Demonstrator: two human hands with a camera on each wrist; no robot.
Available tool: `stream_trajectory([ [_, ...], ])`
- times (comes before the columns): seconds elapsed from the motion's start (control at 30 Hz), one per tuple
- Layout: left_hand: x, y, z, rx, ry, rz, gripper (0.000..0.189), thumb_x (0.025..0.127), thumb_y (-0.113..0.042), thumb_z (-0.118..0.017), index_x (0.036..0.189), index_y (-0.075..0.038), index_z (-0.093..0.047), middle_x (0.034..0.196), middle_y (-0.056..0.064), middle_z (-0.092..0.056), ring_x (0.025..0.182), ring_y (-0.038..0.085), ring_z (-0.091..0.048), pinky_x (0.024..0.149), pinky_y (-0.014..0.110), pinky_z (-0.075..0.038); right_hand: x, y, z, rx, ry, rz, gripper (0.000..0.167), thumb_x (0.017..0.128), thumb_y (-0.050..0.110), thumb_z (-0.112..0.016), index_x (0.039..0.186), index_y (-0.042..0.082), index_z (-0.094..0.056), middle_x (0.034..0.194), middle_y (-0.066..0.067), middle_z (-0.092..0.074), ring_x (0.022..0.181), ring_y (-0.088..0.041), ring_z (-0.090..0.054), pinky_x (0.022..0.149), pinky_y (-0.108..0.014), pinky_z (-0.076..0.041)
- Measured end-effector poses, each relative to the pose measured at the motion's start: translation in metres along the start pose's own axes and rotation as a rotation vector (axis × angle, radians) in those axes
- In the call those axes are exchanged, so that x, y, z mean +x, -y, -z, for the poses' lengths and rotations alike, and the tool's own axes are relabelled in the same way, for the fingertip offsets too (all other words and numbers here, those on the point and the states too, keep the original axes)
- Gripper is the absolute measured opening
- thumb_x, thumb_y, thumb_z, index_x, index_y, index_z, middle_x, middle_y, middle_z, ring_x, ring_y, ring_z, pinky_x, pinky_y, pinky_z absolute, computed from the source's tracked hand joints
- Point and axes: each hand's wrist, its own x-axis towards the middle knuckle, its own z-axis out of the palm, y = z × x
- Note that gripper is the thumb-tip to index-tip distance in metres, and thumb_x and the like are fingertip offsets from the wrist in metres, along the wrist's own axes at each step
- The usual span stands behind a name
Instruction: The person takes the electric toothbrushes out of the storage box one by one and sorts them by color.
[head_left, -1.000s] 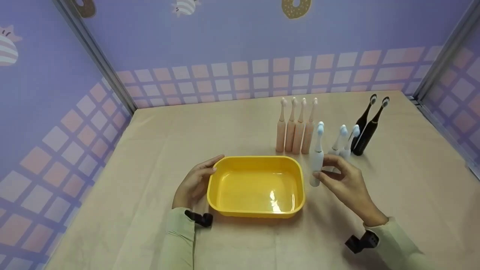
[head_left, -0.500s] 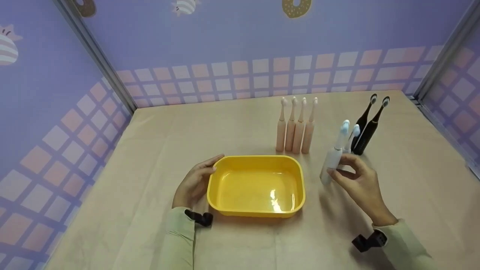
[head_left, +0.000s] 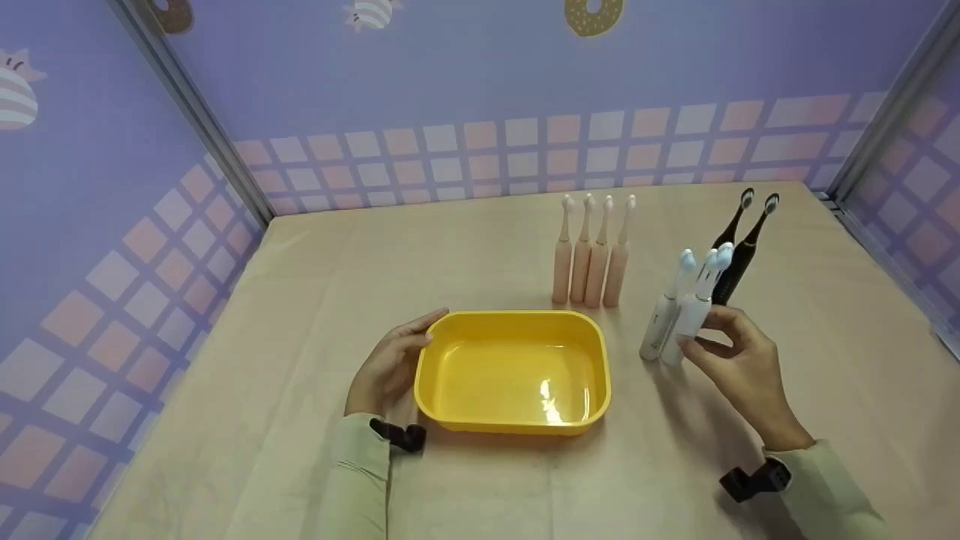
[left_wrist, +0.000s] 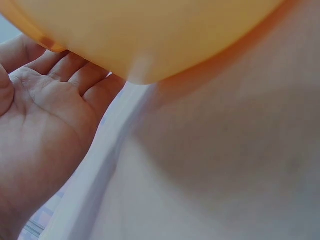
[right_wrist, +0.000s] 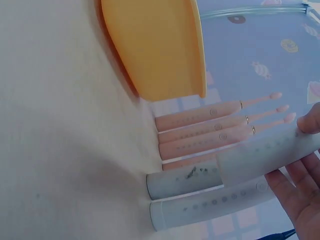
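Note:
In the head view, my left hand [head_left: 394, 360] rests against the left side of a yellow tub [head_left: 514, 429], thumb tip at its rim. The left wrist view shows its fingers [left_wrist: 75, 70] along the outer wall. My right hand [head_left: 739, 367] pinches a white electric toothbrush [head_left: 688, 322] by the handle, tilted right. Two more white electric toothbrushes stand by it: one just left [head_left: 658, 326], another mostly hidden behind, its head [head_left: 710, 259] showing. In the right wrist view, the held handle [right_wrist: 265, 155] overlaps the standing white handles [right_wrist: 182, 180].
A row of several pink electric toothbrushes [head_left: 598, 270] stands behind the tub's right end. Two black electric toothbrushes [head_left: 739, 266] stand tilted at the right rear. A pale cloth [head_left: 337, 270] covers the table. Patterned walls [head_left: 480, 75] rise at the back and sides.
The right hand set one white toothbrush down right of the tub, let it go, moved right and took hold of another. The left hand and tub have not moved.

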Motion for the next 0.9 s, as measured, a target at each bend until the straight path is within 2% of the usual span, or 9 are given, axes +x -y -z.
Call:
stream_trajectory([
  [0.37,0.001,0.000,0.001,-0.007,0.008,-0.014,0.052,0.099,-0.009,-0.047,0.150,-0.011,-0.034,0.142,0.010,-0.051,0.119,0.022,-0.058,0.098,0.033,-0.050,0.000,-0.012,0.010,-0.052,-0.001,-0.027,0.036,0.080,-0.010,-0.069,0.114,-0.009,-0.057,0.106,0.010,-0.061,0.098,-0.003,-0.061,0.082,-0.017,-0.054],
  [0.73,0.000,0.000,-0.002,-0.026,-0.036,0.020,0.050,0.098,-0.010,-0.049,0.147,-0.015,-0.042,0.143,0.010,-0.049,0.123,0.023,-0.056,0.101,0.033,-0.049,-0.002,-0.021,0.015,-0.120,-0.017,-0.017,0.036,0.078,-0.011,-0.070,0.112,-0.007,-0.058,0.104,0.013,-0.059,0.094,0.001,-0.060,0.080,-0.014,-0.054],
  [0.9,0.000,0.000,-0.001,-0.017,-0.028,0.012,0.050,0.098,-0.011,-0.050,0.147,-0.014,-0.041,0.144,0.011,-0.047,0.124,0.024,-0.055,0.101,0.034,-0.048,-0.002,-0.023,0.018,-0.132,-0.009,-0.032,0.037,0.080,-0.009,-0.070,0.115,-0.007,-0.057,0.104,0.013,-0.059,0.095,0.000,-0.060,0.081,-0.013,-0.053],
])
